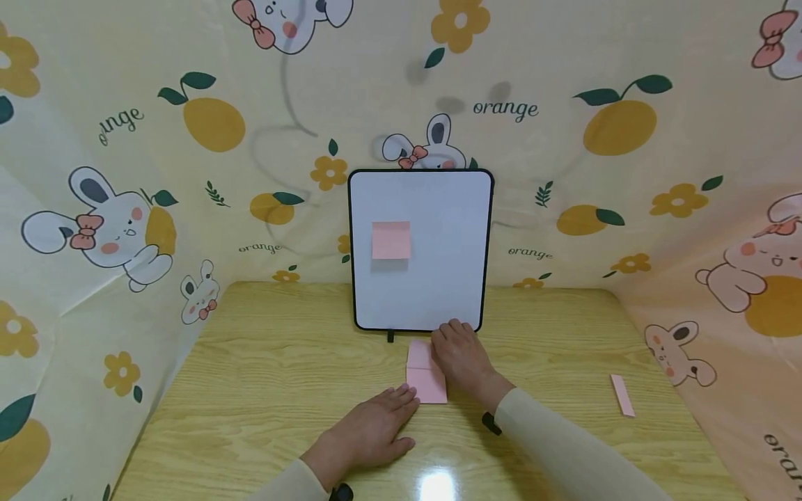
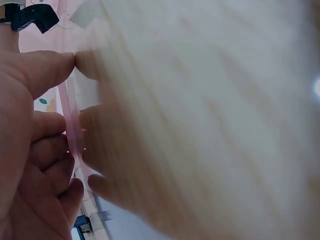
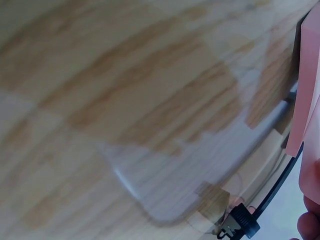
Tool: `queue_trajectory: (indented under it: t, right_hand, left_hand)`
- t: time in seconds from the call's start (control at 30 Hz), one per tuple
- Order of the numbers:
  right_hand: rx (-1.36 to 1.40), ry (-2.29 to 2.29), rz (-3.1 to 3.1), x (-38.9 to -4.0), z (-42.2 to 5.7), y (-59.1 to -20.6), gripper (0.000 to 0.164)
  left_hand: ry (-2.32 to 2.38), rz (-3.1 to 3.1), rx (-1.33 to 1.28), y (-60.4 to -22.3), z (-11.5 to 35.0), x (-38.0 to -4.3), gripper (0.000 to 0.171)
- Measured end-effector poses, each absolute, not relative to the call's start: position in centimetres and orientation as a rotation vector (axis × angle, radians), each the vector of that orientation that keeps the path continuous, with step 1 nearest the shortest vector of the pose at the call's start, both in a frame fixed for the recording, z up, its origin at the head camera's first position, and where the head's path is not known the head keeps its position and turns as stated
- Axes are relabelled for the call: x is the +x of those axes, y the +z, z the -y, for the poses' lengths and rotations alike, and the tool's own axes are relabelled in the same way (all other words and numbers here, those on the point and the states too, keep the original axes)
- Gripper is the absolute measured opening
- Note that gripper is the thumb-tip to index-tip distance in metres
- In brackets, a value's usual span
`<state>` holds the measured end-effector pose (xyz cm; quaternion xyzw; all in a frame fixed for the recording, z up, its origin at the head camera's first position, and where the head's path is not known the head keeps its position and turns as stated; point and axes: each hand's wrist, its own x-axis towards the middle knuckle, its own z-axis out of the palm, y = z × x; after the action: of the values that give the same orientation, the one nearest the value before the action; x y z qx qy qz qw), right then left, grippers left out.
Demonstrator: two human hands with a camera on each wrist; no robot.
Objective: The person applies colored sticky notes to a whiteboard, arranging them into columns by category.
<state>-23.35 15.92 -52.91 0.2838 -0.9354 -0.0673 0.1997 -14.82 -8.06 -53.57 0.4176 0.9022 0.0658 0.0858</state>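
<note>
Pink sticky-note paper [image 1: 428,386] lies on the table in front of the whiteboard [image 1: 438,250], with a line across its middle. My left hand [image 1: 379,426] rests flat, its fingertips touching the lower left edge of the paper. At the upper right side my right hand [image 1: 462,356] has its fingers curled and pinches the upper part of the pink note. In the right wrist view pink paper [image 3: 305,85] stands raised off the table beside the fingertips [image 3: 311,225]. The left wrist view shows the left fingers [image 2: 55,172] against the table.
One pink sticky note [image 1: 391,240] is stuck on the left half of the whiteboard, which leans upright at the back. A narrow pink strip [image 1: 622,396] lies on the wooden table [image 1: 269,376] at the right. Patterned cloth [image 1: 539,146] surrounds the table.
</note>
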Motion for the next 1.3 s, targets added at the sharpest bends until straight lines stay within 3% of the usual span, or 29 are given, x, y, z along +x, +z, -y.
queue_trajectory:
  t: [0.97,1.3]
  right_hand:
    - [0.679,-0.052,2.574,-23.6,-16.3,-51.3,0.016]
    - [0.734,0.146,2.353,-24.4,-16.3,-48.5,0.009]
  left_hand:
    - [0.210,-2.678,1.247,-53.8,8.1,-14.9,0.066]
    - [0.197,-2.676,1.263,-53.3,8.1,-15.0,0.065]
